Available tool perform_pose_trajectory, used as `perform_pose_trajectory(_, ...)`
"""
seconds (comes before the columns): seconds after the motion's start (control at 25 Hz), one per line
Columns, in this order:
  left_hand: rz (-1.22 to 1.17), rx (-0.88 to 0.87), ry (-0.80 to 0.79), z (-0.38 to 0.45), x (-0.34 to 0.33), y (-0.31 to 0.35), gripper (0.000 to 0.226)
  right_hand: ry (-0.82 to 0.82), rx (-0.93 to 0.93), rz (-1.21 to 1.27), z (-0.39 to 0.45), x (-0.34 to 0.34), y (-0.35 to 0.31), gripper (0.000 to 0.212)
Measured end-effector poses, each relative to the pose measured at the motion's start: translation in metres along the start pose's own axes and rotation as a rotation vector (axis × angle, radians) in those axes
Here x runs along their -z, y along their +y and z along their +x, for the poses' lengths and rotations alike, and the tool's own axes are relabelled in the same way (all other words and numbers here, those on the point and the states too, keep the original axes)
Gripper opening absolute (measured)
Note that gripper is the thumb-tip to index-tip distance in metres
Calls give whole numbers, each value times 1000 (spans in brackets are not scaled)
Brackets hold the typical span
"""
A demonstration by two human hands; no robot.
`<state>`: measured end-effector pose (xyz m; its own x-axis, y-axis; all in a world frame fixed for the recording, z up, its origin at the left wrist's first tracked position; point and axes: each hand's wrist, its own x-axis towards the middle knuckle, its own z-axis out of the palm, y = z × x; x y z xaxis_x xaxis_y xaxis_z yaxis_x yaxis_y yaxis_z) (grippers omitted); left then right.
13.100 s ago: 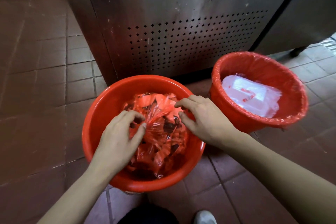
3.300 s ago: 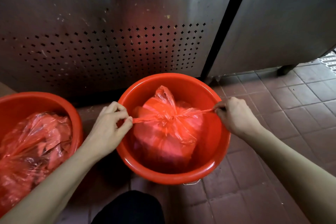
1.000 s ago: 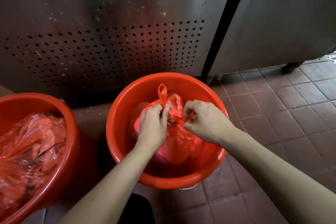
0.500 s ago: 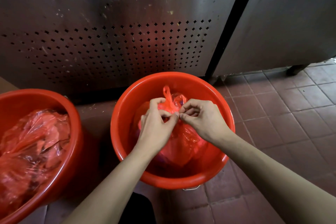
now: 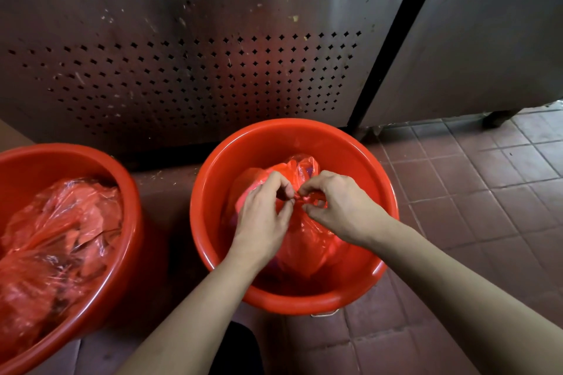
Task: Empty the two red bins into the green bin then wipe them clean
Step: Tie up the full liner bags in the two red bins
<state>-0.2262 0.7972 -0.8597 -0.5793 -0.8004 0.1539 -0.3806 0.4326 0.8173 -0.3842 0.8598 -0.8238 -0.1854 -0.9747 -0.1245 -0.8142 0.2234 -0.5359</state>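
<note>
Two red bins stand on the tiled floor. Inside the right red bin (image 5: 350, 158) sits a red plastic bag (image 5: 307, 248) with its mouth gathered. My left hand (image 5: 264, 219) and my right hand (image 5: 336, 208) meet over it, each pinching the bag's twisted top at the knot. The left red bin (image 5: 122, 179) holds another red plastic bag (image 5: 54, 240), bunched shut. No green bin is in view.
A steel cabinet with a perforated panel (image 5: 198, 76) rises right behind both bins. A second steel unit (image 5: 487, 39) stands to the right on a foot. Brown floor tiles (image 5: 487, 192) spread to the right. My dark trouser leg (image 5: 234, 350) shows at the bottom.
Earlier both hands worked on the left bin's bag, then pulled the right bag's ends apart. Over the last second they came together at its top and stay pinching the knot.
</note>
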Motion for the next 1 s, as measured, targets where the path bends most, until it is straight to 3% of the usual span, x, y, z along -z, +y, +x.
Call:
perform_pose_trajectory(0.2,-23,-29,48,2,-3,-5,25,-61,-53,58,-1,-8,2,16)
perform_pose_trajectory(0.44,2,-39,15,4,-7,-6,15,-96,-354,489,0,-4,1,15)
perform_pose_trajectory(0.56,65,-60,-28,2,-7,-8,15,-110,-375,550,-2,0,3,14)
perform_pose_trajectory(0.64,88,-56,-11,1,-6,-11,9,-91,-295,497,-2,6,4,11)
perform_pose_trajectory(0.76,80,-62,0,0,-2,-10,7,-23,-153,185,-1,11,5,12)
perform_pose_trajectory(1.0,177,-25,-10,2,9,-20,16,42,-161,-174,-6,10,16,17)
